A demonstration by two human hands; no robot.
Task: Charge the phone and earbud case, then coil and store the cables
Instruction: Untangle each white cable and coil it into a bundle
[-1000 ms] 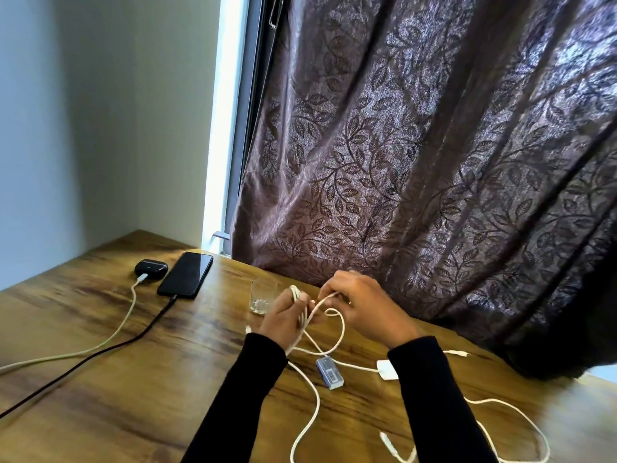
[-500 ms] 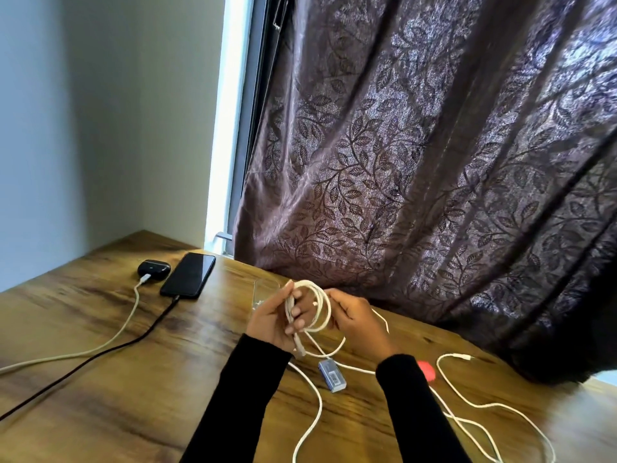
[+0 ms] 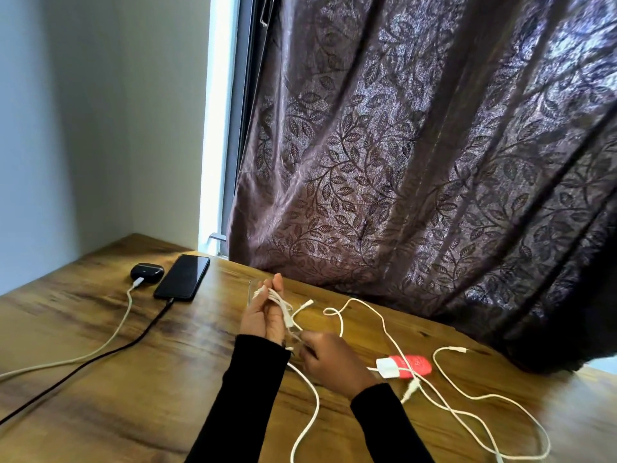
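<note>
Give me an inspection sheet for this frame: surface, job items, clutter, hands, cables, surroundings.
Surface: wooden table, dark grain streaks.
Job's things: phone lies flat, screen dark, black cable plugged in; earbud case beside it, white charging cable plugged in.
Clutter: red object with a white adapter lying on it; clear glass partly hidden behind the left hand.
Hands: left hand holds a white coil looped over upright fingers; right hand pinches the same cable below it.
Cables: loose white cables sprawl uncoiled on the right side of the table.
Surroundings: leaf-patterned curtain, wall corner, strip of window.
</note>
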